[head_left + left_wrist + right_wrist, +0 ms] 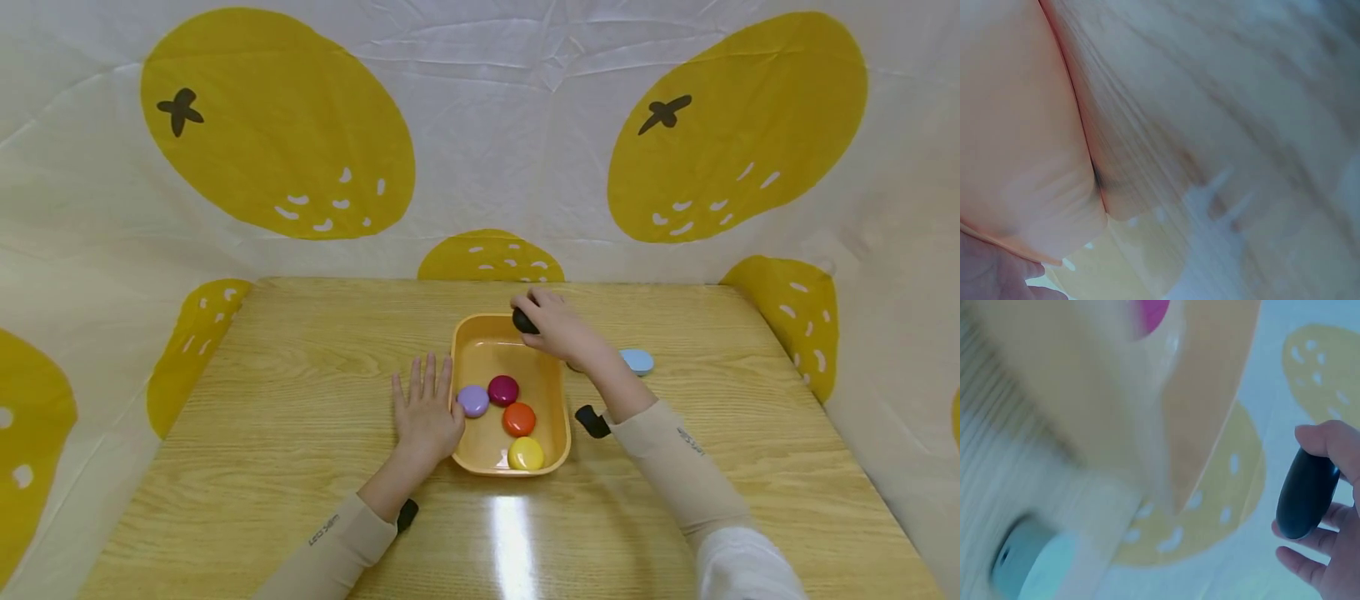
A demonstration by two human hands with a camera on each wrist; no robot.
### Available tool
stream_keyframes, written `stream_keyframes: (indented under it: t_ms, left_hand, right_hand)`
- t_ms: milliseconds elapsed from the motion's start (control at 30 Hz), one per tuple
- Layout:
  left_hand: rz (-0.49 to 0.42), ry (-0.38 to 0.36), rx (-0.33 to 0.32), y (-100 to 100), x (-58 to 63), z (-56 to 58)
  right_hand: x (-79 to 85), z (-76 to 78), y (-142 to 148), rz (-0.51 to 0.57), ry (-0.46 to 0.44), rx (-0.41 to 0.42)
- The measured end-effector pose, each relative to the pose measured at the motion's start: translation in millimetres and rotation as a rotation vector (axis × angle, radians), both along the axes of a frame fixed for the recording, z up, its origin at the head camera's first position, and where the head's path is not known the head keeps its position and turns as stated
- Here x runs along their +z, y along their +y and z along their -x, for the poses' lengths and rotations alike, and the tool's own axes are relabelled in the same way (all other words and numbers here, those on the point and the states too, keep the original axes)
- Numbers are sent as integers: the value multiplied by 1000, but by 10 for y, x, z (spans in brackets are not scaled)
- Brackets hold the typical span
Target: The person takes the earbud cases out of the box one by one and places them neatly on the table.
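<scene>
My right hand (558, 329) is over the far right corner of an orange tray (459, 342). Thumb and fingers grip a smooth, rounded black disc (1309, 494), raised above the tray's rim in the head view. Spread and straight, the fingers of my left hand (427, 417) lie along the tray's left side, with the thumb at the rim. Inside the tray are glossy round discs: lilac (472, 401), magenta (503, 390), orange-red (519, 419) and yellow (526, 453). The left wrist view shows mostly the tray's blurred wall (1022, 125) and some left fingers (997, 275).
A light blue rounded piece (637, 362) lies on the wooden table (315, 400), right of the tray beyond my right wrist. Small black devices (592, 421) sit under both wrists. A white cloth (510, 125) with yellow fruit prints hangs behind the table and at its sides.
</scene>
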State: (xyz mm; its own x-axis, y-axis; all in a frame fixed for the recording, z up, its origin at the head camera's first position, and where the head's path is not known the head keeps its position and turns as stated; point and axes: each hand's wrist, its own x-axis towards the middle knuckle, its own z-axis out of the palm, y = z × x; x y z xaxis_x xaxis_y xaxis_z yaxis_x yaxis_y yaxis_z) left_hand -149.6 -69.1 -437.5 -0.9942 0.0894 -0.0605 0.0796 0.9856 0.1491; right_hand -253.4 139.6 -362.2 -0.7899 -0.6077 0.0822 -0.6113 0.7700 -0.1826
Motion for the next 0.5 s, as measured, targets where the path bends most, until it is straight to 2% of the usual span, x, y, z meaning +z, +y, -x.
stream_keyframes:
  t_ms: [233, 500]
  left_hand:
    - [13, -2, -2, 4, -15, 2]
    - [-6, 8, 0, 1, -4, -3]
  right_hand:
    - [-99, -76, 612, 14, 40, -36]
    - [-236, -198, 1238, -24, 8, -174]
